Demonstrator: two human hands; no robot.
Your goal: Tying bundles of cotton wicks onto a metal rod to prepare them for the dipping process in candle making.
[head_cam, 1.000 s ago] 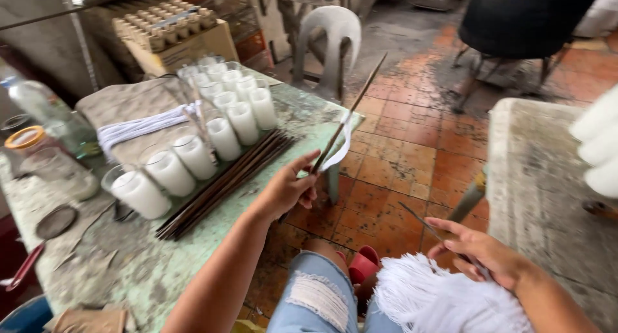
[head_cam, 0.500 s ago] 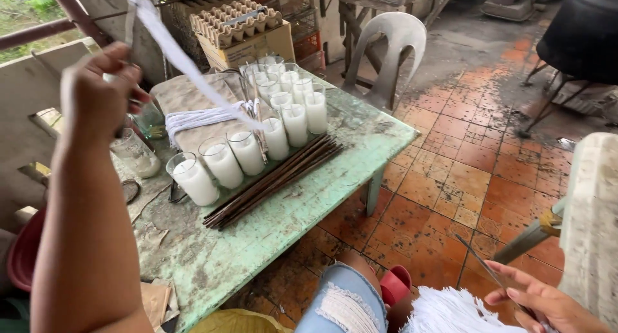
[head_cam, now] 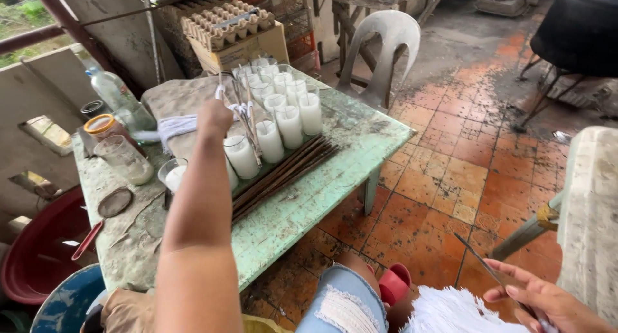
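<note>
Left hand fingers closed together on a thin stick with white wick strips hanging at it, hand reached out over the table, back of hand to camera, forearm long and straight across lower left of view. Just right of the fingers: rows of glass candle jars filled with white wax, some with sticks laid across the rims. Under and left of the fingers: bundle of white wick strips on a grey cloth. Right and nearer than the fingers: bunch of dark thin rods lying flat along the jars. Beyond the fingers: brown cardboard box with an egg tray on top. Far left of the fingers: clear plastic bottle, jar with orange lid, empty glass.

Right hand at lower right corner, palm up, fingers loosely curled round a thin dark stick, held just above a fluffy pile of white wicks on the lap; ripped jeans knee next to it.

Surface: worn green painted table, flaking. Floor of wet orange tiles. White plastic chair behind the table, red basin at left, pale slab at right
</note>
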